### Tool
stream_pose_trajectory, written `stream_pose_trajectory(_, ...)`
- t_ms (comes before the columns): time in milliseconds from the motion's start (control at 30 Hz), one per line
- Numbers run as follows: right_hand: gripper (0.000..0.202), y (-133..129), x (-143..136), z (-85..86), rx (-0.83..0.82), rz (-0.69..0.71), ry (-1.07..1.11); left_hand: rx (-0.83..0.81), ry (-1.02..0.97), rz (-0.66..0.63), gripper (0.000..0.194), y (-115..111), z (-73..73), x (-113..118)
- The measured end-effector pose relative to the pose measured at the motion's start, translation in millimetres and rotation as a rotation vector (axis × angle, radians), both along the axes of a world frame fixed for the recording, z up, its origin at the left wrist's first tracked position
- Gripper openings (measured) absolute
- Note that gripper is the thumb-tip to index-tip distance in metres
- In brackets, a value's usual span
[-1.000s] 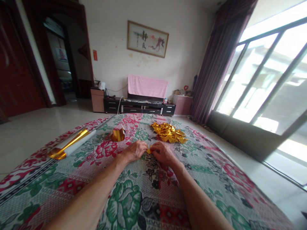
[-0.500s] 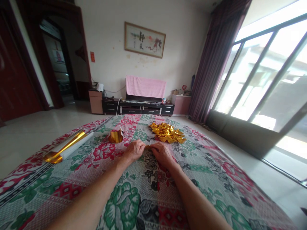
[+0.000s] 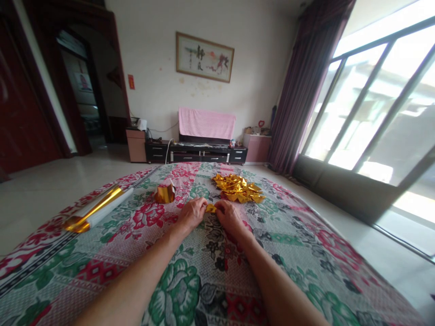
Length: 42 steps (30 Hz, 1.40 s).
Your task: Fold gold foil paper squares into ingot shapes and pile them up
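Note:
A small piece of gold foil paper (image 3: pixel 211 208) is stretched between my two hands, low over the flowered cloth. My left hand (image 3: pixel 193 212) pinches its left end, and the fingers of my right hand (image 3: pixel 229 216) close on its right end. Just beyond my right hand lies a heap of folded gold foil pieces (image 3: pixel 238 188). Left of my left hand stands a curled gold foil strip (image 3: pixel 165 194). Farther left, a roll of gold foil with a white back (image 3: pixel 98 209) lies slantwise.
A flowered cloth (image 3: pixel 176 280) covers the broad surface under my arms. Behind it, against the wall, are a low black cabinet (image 3: pixel 204 156) and a pink towel (image 3: pixel 207 122) draped over something. Purple curtains (image 3: pixel 299 90) and a large window stand on the right.
More of the gold foil piece now shows between my fingers, and my right hand has turned slightly. The heap, the strip and the roll stay in place.

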State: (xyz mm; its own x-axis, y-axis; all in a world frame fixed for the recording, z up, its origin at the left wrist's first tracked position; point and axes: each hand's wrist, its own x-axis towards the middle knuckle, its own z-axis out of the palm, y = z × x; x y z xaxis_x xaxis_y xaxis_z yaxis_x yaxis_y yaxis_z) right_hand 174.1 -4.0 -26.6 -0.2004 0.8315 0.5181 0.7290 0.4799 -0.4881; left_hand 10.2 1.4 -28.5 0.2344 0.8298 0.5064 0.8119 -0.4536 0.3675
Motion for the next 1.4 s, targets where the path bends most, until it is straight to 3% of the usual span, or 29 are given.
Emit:
stream_pose_trajectory(367,0.016,-4.4,-1.0,3.2,0.004,-0.045,-0.028,0.048,0.07,-0.112,0.019,7.8,-8.9,-6.0)
stream_pose_trajectory(600,0.017,-4.5,1.3,1.9,0.027,-0.015,-0.041,0.095,0.129,-0.169,0.022,4.9,-5.1,-6.7)
stream_pose_trajectory(933,0.027,3.2,2.8,-4.5,0.007,0.016,0.056,0.097,0.07,-0.138,0.018,-0.3,-1.8,-5.4)
stream_pose_trajectory(1167,0.034,7.1,5.7,-9.4,-0.056,0.086,0.121,0.047,0.007,-0.119,0.03,0.6,-2.3,-6.7)
stream_pose_trajectory(1400,0.033,2.9,5.9,-5.8,-0.069,0.099,0.084,0.057,0.047,-0.132,0.019,-3.6,0.5,-6.2)
